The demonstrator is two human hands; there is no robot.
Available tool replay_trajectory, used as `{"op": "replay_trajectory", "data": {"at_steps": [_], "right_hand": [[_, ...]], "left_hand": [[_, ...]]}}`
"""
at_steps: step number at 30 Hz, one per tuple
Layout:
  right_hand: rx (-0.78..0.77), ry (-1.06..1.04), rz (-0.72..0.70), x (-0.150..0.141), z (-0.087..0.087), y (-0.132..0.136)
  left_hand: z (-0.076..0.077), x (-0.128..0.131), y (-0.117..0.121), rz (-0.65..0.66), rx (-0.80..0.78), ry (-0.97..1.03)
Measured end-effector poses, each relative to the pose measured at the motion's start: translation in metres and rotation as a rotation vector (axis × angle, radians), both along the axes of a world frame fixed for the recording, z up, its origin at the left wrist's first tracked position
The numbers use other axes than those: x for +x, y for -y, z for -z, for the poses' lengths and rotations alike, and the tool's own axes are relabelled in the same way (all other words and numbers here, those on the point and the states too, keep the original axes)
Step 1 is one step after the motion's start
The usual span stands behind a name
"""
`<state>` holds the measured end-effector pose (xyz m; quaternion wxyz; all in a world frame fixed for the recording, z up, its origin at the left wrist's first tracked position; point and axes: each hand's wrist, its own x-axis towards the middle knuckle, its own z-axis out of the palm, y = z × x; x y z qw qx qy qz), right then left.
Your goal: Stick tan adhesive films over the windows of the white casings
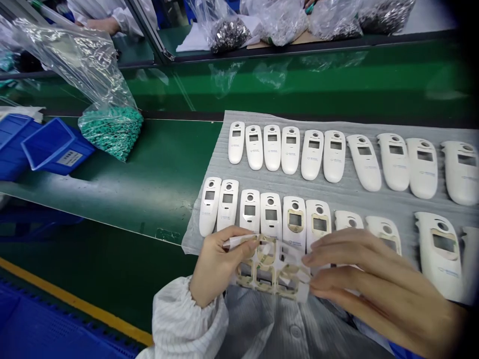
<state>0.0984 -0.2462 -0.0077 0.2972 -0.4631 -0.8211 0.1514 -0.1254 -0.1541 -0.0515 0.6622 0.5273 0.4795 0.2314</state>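
Lower centre: left hand (pixel 219 267) and right hand (pixel 374 284) both pinch a die-cut adhesive gasket sheet (pixel 267 271), just over rows of white plastic housings (pixel 254 147) on grey foam (pixel 262 180).

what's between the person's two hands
In the head view, a die-cut sheet of adhesive frames lies between the left hand and the right hand, with both hands at its edges.

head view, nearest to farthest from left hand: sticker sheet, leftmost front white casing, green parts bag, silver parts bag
From the left hand:
1. sticker sheet, held
2. white casing, just ahead
3. green parts bag, left on belt
4. silver parts bag, beyond belt
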Motion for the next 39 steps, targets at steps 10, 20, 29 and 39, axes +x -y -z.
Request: {"op": "replay_trajectory", "data": {"at_steps": [10, 20, 29, 39], "right_hand": [[-0.783, -0.202, 0.218, 0.016, -0.006, -0.080], [-0.941, -0.088, 0.124, 0.024, 0.019, -0.125], [-0.679, 0.072, 0.090, 0.024, 0.025, -0.123], [-0.720, 0.076, 0.112, 0.020, 0.020, -0.122]], "left_hand": [[0.011, 0.001, 0.009, 0.352, 0.363, 0.054], [0.017, 0.004, 0.015, 0.291, 0.710, 0.110], [0.015, 0.007, 0.011, 0.288, 0.783, 0.069], [0.015, 0.008, 0.011, 0.289, 0.760, 0.060]]}}
